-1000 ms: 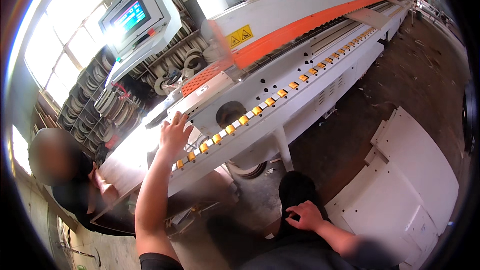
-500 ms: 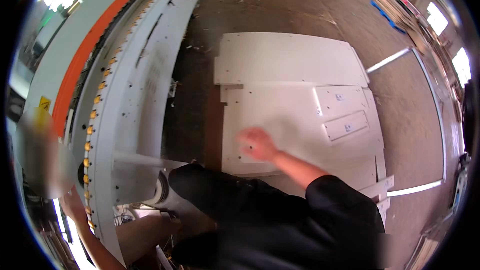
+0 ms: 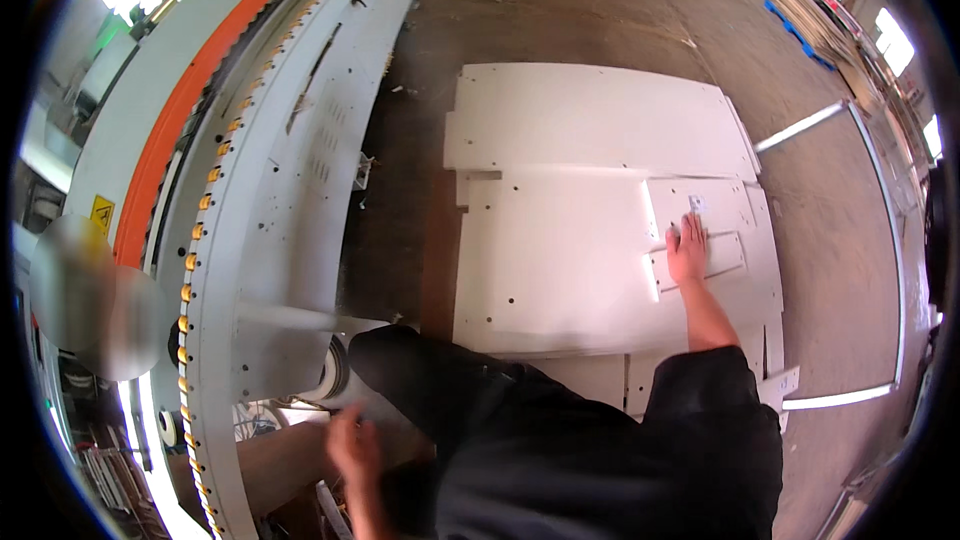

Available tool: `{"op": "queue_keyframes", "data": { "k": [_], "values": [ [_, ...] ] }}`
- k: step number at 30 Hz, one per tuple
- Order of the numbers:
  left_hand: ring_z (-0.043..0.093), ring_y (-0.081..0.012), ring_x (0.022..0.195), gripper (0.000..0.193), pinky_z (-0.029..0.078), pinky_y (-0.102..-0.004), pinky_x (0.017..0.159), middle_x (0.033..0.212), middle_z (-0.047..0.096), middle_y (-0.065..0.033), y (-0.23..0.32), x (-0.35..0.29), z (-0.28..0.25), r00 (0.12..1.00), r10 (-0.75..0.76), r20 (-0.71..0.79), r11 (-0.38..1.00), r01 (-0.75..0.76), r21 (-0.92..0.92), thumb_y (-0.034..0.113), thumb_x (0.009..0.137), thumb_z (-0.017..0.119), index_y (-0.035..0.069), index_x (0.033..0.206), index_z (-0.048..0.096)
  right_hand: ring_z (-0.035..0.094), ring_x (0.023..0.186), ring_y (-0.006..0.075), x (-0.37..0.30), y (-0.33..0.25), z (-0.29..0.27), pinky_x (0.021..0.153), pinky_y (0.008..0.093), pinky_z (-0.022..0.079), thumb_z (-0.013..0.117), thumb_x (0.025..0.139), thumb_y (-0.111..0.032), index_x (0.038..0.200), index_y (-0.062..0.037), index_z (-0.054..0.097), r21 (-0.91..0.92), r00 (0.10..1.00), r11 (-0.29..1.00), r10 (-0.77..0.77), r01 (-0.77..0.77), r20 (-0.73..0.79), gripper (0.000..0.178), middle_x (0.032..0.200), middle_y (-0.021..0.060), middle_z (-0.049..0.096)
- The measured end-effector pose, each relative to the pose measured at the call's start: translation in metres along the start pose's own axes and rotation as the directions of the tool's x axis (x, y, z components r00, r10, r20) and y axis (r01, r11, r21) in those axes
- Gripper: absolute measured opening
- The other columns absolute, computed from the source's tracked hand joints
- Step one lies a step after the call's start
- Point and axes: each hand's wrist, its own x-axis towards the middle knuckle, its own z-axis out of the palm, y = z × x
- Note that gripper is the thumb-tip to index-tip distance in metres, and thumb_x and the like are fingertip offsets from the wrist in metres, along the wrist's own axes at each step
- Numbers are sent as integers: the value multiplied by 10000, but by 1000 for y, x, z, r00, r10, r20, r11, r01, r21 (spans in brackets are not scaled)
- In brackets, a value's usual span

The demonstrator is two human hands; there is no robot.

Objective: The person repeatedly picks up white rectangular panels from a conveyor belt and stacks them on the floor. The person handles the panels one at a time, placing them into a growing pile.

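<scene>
Small white panel (image 3: 726,254), seen lying flat on the right part of a stack of larger white panels (image 3: 570,250). Handling is judged to be at an early stage: the panel is reached, but it is not raised from the stack, and a grip around its edges is yet to be made. Its left portion is covered by the palm of the right hand (image 3: 688,255); the fingers are extended toward the far side, past the panel's far edge, onto a neighbouring labelled panel (image 3: 732,202). They are spread slightly and closed on nothing; firm pressure cannot be confirmed. The left hand (image 3: 355,445), blurred, is placed at near left, beside the roller-edged machine (image 3: 290,230), its fingers seemingly curled; whether anything is held cannot be told.
</scene>
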Motion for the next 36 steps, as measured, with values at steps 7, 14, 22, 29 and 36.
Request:
{"op": "queue_keyframes", "data": {
  "k": [7,14,22,29,36],
  "values": [
    [689,-217,992,275,540,-344,891,1085,723,-104,27,-88,126,851,-525,0,710,438,-551,82,984,619,17,1246,670,301,1535,325,-21,-77,13,1268,482,211,508,1034,-398,1475,35,478,12,999,1000,21,-21,-42,619,1608,200,400],
    [694,-164,930,287,544,-321,834,1063,730,-78,-23,-120,146,736,-673,76,574,584,-574,169,1016,616,35,1265,665,268,1553,325,-58,-208,39,1269,479,195,469,1053,-471,1517,47,412,-53,994,996,-71,76,85,698,1636,208,353],
    [707,-252,1097,360,541,-385,956,1214,728,-132,-18,-137,152,752,-650,112,599,597,-533,258,1002,658,96,1324,653,222,1572,322,-78,-271,33,1254,525,204,794,782,-539,1556,-5,367,227,901,915,-380,333,209,1033,1672,165,307],
    [655,-196,1138,373,508,-373,988,1194,713,-112,-15,-138,138,689,-652,317,344,641,-686,266,1032,605,53,1338,622,426,1442,364,-80,-222,-74,1174,506,381,901,664,-544,1549,-47,409,243,477,595,-780,766,405,1128,1535,244,470],
    [659,-297,1153,392,520,-408,986,1234,685,-163,5,-117,114,821,-543,175,703,559,-440,249,979,659,64,1323,628,391,1461,422,-111,-259,-83,1191,506,350,911,599,-603,1552,-35,400,172,542,653,-724,738,426,1222,1549,270,447]
  ]
}}
